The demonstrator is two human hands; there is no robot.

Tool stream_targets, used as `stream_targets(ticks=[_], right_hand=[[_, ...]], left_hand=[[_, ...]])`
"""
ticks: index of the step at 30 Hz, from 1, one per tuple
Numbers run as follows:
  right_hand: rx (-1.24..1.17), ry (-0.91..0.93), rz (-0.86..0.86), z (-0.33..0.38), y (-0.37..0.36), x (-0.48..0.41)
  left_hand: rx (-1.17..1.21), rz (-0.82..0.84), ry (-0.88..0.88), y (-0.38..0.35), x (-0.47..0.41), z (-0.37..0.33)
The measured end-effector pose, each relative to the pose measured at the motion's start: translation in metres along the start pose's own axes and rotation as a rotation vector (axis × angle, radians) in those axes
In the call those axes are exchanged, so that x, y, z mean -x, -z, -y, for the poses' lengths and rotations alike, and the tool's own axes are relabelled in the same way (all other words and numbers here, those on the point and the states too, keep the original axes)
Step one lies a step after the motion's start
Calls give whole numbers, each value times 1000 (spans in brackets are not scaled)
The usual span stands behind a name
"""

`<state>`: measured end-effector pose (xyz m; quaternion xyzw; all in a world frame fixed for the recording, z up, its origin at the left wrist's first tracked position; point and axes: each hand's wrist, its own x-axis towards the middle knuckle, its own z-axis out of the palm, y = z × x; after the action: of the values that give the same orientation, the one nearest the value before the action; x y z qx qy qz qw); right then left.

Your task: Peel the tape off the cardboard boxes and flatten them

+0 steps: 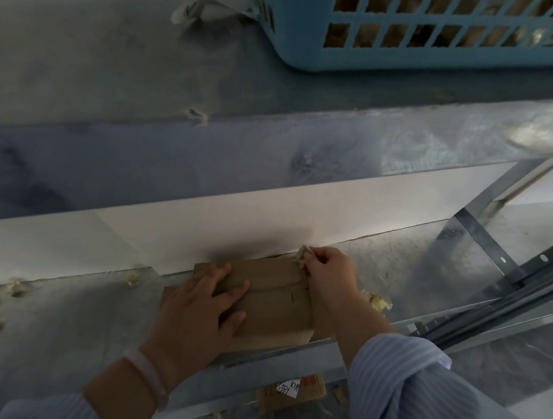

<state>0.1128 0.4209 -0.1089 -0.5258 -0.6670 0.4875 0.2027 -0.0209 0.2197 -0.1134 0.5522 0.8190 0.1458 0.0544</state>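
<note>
Your right grip [326,270] pinches the crumpled tape [302,255] at its fingertips. The cardboard box [278,299] lies just left of it on the shelf [82,325]. Your left grip [202,307], fingers flat, presses the box down. Pull low and steadily along the seam so the tape doesn't tear.

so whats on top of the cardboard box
The left hand lies flat on the cardboard box; the right hand pinches crumpled tape at its far edge. The box face under the palm is hidden.
</note>
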Motion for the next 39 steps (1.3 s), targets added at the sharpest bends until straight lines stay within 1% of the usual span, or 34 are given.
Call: stream_targets(ticks=[3, 6, 7, 10, 13, 15, 18, 21, 23, 25, 27, 28, 29, 32, 34, 37, 39], right_hand=[[-46, -92, 30, 0, 2, -3], [-156, -206, 44, -6, 4, -7], [-132, -188, 22, -8, 5, -8], [117, 7, -54, -4, 14, -5], [215, 155, -190, -1, 29, -2], [174, 176, -261, -1, 38, -2], [112, 165, -288, -1, 53, -7], [218, 173, -306, 3, 67, -10], [243, 183, -308, 5, 70, -5], [301, 191, -238, 7, 67, 6], [317, 147, -35, 5, 54, 24], [280, 110, 69, 1, 47, 35], [240, 83, 138, -3, 40, 47], [142, 85, 173, -10, 28, 73], [-16, 14, 207, -3, 28, 83], [-230, -186, 283, 9, 31, 86], [-250, -217, 301, 12, 31, 82]], left_hand=[[7, 3, -9, 0, 1, 0], [7, 10, -22, 0, 4, 2], [2, 8, -21, 0, 5, 2], [-8, -2, -21, -1, 5, 3], [5, 2, -12, 0, 4, 3], [6, 1, -16, 0, 5, 2], [56, -1, -16, 2, 6, 0], [197, -5, 38, 6, 4, -1], [282, -61, 90, 8, 6, -2], [280, -151, 179, 10, 10, -3], [327, -209, 351, 9, 16, 0], [398, -232, 429, 11, 18, 1], [500, -242, 490, 12, 20, 3], [784, -276, 581, 16, 25, 7], [942, -320, 630, 19, 29, 13], [1211, -251, 781, 32, 33, 11], [1242, -192, 802, 40, 32, 11]])
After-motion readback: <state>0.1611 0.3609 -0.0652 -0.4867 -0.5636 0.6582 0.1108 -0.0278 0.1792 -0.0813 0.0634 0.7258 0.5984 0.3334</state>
